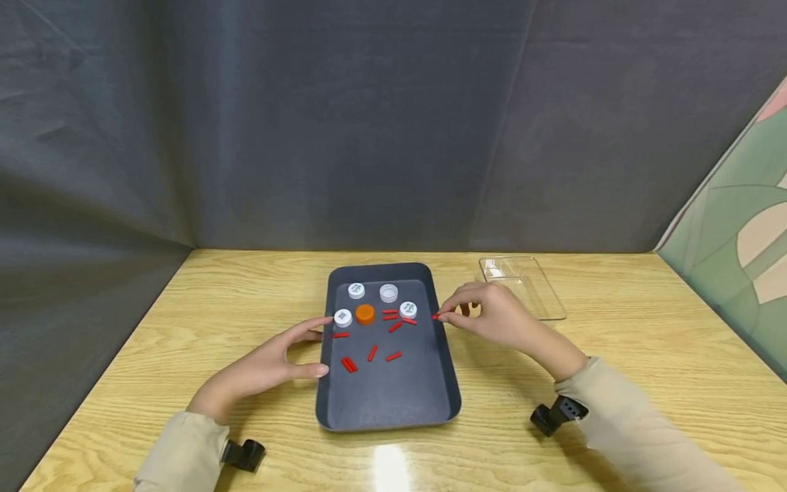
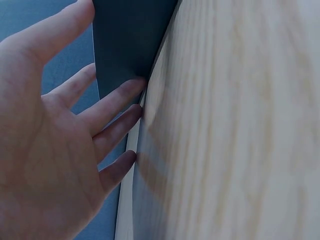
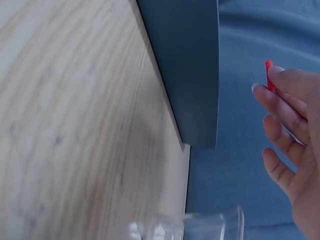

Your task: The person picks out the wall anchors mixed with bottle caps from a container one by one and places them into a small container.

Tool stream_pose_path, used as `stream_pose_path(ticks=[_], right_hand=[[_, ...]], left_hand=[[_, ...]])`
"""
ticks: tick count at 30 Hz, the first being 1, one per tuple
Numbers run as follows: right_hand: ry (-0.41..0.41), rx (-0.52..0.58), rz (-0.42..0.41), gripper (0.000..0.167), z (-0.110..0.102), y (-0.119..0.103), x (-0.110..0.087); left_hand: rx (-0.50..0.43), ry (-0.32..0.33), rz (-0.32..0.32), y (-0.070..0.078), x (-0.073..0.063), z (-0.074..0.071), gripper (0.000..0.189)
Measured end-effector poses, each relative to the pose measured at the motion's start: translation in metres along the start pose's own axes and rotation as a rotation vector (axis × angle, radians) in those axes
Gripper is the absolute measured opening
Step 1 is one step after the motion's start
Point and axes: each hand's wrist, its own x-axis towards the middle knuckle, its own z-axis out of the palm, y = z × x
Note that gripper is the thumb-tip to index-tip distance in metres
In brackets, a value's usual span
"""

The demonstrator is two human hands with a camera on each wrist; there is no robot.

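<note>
A dark grey tray (image 1: 387, 400) lies on the wooden table. In it are several short red sticks (image 1: 393, 356), white bottle caps (image 1: 356, 290), an orange cap (image 1: 365, 314) and a translucent cap (image 1: 389, 293). My left hand (image 1: 277, 359) is at the tray's left side, thumb and fingers spread along the rim; the left wrist view shows its fingertips (image 2: 132, 85) against the tray's outer wall. Over the right rim, my right hand (image 1: 492, 314) pinches one red stick (image 3: 269, 75) between thumb and index finger, the other fingers loosely bent.
A clear plastic box (image 1: 541, 290) stands on the table right of the tray, behind my right hand. Dark cloth (image 1: 344, 137) hangs behind and to the left of the table (image 1: 258, 294). A patterned panel (image 1: 744, 239) stands at the far right.
</note>
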Motion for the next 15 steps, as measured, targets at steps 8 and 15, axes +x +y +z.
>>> stream_pose_path(ticks=[8, 15], right_hand=[[0.033, -0.026, 0.011, 0.013, -0.014, 0.012, -0.009], [0.061, -0.084, 0.011, 0.012, -0.028, 0.019, -0.016]], left_hand=[[-0.005, 0.0, -0.005, -0.001, 0.0, 0.0, 0.081], [-0.006, -0.001, -0.005, 0.001, 0.0, 0.0, 0.081]])
